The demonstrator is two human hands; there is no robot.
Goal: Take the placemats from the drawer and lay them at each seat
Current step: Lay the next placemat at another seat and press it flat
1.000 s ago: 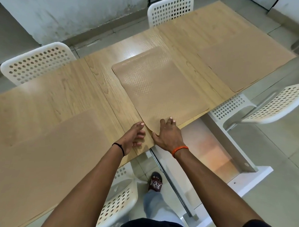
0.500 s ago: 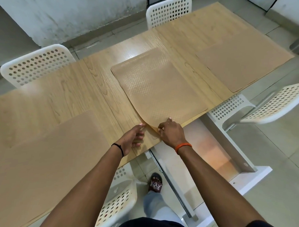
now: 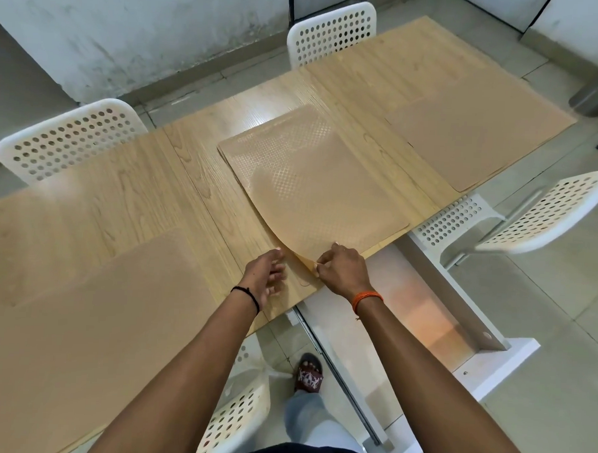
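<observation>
A stack of tan placemats (image 3: 312, 192) lies in the middle of the wooden table (image 3: 128, 191), near its front edge. My right hand (image 3: 342, 267) pinches the near left corner of the top placemat and holds it curled up off the stack. My left hand (image 3: 265, 271) rests beside that corner with fingers apart, flat on the table. One placemat (image 3: 91, 320) lies flat at the near left seat and another placemat (image 3: 472, 141) at the far right seat. Below the table edge the white drawer (image 3: 458, 301) stands pulled out, its inside bare.
White perforated chairs stand around the table: one chair (image 3: 72, 137) at the far left, one chair (image 3: 333, 32) at the far middle, one chair (image 3: 531, 212) on the near right, one chair (image 3: 238, 415) under me. My foot (image 3: 308, 377) is on the tiled floor by the drawer rail.
My right hand has gone from lying flat on the stack's corner to pinching the top placemat's corner and peeling it upward. My left hand has barely moved.
</observation>
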